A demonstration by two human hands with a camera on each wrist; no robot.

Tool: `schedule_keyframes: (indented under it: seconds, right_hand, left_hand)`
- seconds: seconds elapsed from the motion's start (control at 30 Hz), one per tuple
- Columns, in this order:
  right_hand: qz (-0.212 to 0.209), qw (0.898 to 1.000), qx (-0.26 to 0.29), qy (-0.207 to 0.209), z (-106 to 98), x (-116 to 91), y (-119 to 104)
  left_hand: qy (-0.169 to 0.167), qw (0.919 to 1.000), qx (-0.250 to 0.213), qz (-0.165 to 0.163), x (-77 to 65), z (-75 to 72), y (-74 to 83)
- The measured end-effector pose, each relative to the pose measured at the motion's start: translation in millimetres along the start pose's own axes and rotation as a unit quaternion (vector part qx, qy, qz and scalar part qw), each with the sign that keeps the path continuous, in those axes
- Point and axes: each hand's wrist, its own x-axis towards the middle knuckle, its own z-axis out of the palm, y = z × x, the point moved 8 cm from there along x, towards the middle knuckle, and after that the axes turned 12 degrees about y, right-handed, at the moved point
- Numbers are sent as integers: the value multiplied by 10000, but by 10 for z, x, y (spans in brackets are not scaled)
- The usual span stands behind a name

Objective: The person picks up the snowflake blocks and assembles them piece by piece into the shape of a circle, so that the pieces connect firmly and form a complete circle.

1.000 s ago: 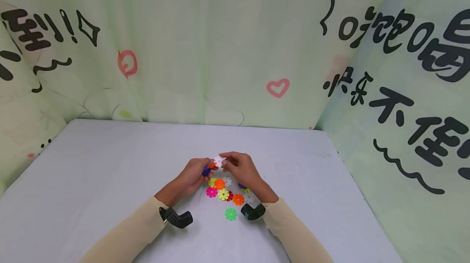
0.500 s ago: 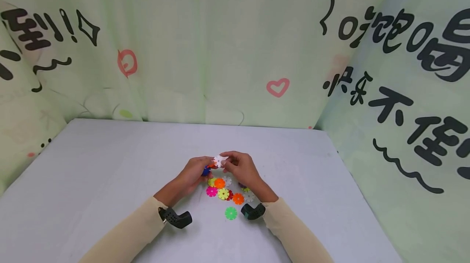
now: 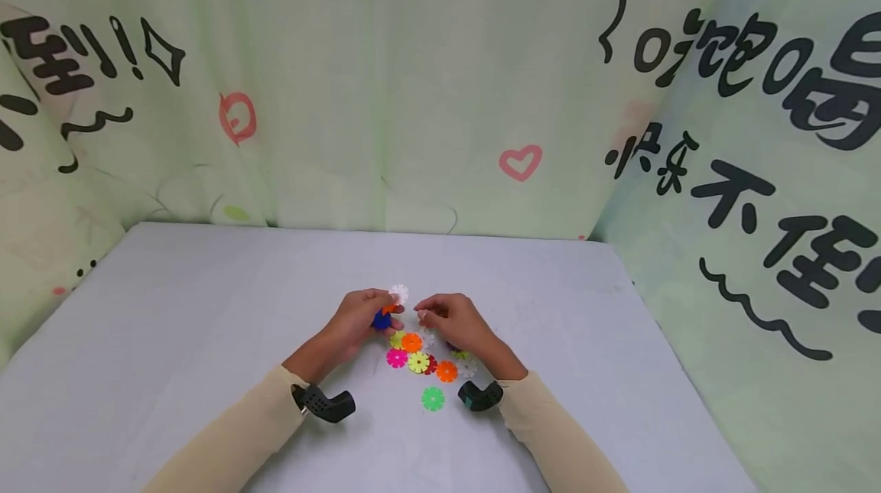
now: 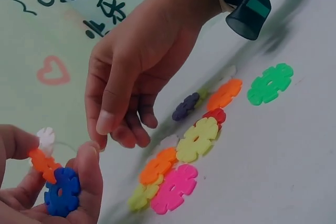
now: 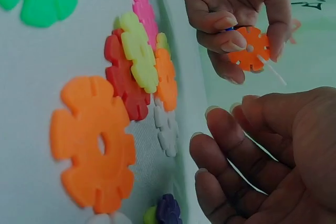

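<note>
My left hand (image 3: 354,317) pinches a small chain of notched plastic flower discs above the table. A blue disc (image 4: 67,200) is joined to an orange disc (image 4: 44,164), and a white disc (image 3: 398,293) stands out from the orange one's far edge. Across from it, my right hand (image 3: 457,322) hangs with loosely bent fingers and nothing between them, as the right wrist view shows. Below the hands lie loose discs: a pink one (image 3: 397,358), a yellow one (image 3: 418,362), an orange one (image 5: 84,140) and a red one (image 5: 116,61), some overlapping.
A green disc (image 3: 433,399) lies apart, nearer the body. A purple disc (image 4: 185,107) sits partly under the right hand in the head view. The white-covered table (image 3: 241,309) ends at a printed curtain (image 3: 427,95) behind and at the sides.
Both hands were together at the white disc. My right hand has let go of it and drawn back right and down, while my left hand moved slightly left with the joined discs.
</note>
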Motion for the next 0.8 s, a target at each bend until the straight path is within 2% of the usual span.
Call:
schedule_keyframes:
  seconds: [0.17,0.3,0.5,0.6,0.8]
  right_hand:
    - [-198,9986,-318,-368,67,-34,-7]
    - [-279,9973,-339,-593,106,-66,-24]
    - [-402,9930,-430,-1022,165,-109,-35]
    - [-402,9920,-501,-1083,181,-119,-30]
    - [-362,9909,-685,-1097,205,-116,-19]
  left_hand:
    - [98,9998,-143,77,-1,-22,15]
    - [230,9993,-274,129,-18,-43,22]
    - [411,9984,-382,-36,-9,-62,20]
    - [514,9981,-341,-79,-7,-67,23]
    - [461,9985,-279,-85,-1,-44,0]
